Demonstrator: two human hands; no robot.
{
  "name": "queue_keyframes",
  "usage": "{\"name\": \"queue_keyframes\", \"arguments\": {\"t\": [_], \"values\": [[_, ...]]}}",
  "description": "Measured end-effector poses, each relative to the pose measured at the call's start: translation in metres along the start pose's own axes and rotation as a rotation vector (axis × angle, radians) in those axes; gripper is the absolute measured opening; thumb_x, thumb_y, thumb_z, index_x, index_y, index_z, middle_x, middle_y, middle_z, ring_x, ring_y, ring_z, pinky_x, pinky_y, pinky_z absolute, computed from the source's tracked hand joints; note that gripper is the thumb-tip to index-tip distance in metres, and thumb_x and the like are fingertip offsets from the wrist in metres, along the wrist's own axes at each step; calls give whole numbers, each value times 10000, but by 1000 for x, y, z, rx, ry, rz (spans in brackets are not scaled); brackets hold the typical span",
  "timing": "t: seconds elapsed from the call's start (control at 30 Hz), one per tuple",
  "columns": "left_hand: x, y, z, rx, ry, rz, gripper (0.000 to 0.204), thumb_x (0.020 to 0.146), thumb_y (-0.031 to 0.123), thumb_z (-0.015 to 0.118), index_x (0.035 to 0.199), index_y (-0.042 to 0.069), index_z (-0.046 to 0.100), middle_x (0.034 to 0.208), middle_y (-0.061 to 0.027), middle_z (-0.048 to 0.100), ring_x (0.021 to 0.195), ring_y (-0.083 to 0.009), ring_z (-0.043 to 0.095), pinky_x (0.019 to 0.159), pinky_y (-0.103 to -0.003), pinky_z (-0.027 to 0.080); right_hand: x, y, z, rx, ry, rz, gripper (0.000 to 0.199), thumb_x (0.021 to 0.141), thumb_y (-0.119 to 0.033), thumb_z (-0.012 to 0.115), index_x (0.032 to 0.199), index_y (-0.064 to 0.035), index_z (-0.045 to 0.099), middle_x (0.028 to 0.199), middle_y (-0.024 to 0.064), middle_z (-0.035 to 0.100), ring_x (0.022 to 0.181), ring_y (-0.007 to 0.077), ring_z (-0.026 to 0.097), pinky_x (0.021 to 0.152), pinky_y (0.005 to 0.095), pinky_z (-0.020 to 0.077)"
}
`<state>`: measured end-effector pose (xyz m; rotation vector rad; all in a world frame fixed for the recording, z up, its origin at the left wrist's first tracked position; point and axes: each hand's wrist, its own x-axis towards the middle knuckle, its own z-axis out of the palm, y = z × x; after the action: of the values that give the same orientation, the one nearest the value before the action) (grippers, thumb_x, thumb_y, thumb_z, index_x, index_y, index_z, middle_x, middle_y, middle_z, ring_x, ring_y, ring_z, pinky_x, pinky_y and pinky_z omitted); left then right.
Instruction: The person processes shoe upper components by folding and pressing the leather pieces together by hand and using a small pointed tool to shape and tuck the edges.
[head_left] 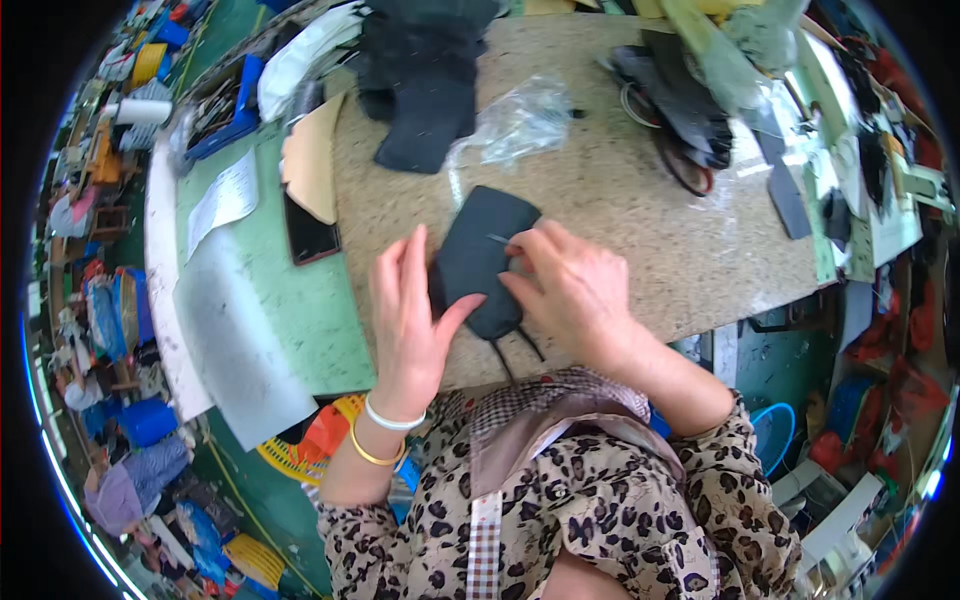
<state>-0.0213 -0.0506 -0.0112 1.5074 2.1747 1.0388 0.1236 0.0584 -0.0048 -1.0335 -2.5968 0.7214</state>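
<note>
Black fabric piece (480, 262) lies on the desk (620, 200) before us. Our left hand (410, 315) presses it flat, fingers open; our right hand (570, 290) pinches a thin needle-like tool (498, 239). We should keep the piece taut and steady.

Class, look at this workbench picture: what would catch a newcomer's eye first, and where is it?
At the centre, a dark fabric piece lies on the speckled worktable, pressed flat by the left hand. The right hand pinches a thin needle-like tool against it. A crumpled clear plastic bag lies just behind.
</note>
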Motion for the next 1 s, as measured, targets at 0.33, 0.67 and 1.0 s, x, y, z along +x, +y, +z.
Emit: {"name": "queue_keyframes", "arguments": {"t": [0.33, 0.67, 1.0], "values": [[6, -6, 1, -143, 49, -218, 438, 660, -15, 746, 1046, -9, 538, 850, -59, 550, 636, -87, 503, 573, -213, 454, -26, -13, 13, 130, 17, 59, 472, 716, -265, 699, 1104, -89, 494, 964, 107, 524, 665, 299, 617, 541, 398, 494], [-5, 1, 5, -403, 199, -348, 441, 690, -119, 680, 1064, -8, 477, 918, -70, 546, 775, -103, 543, 704, -211, 491, -30, 1, 12, 441, 24, 0, 356, 742, -163, 668, 1041, -70, 498, 903, 87, 571, 705, 286, 618, 581, 392, 499], [11, 6, 20, -1474, -264, -529, 530, 751, -11, 680, 1218, 18, 431, 1169, -96, 542, 1059, -176, 546, 909, -300, 461, -44, 36, -4, 1461, 381, 340, 161, 875, -77, 546, 1020, -27, 597, 908, 17, 652, 678, 28, 526, 588, 185, 424]]}}
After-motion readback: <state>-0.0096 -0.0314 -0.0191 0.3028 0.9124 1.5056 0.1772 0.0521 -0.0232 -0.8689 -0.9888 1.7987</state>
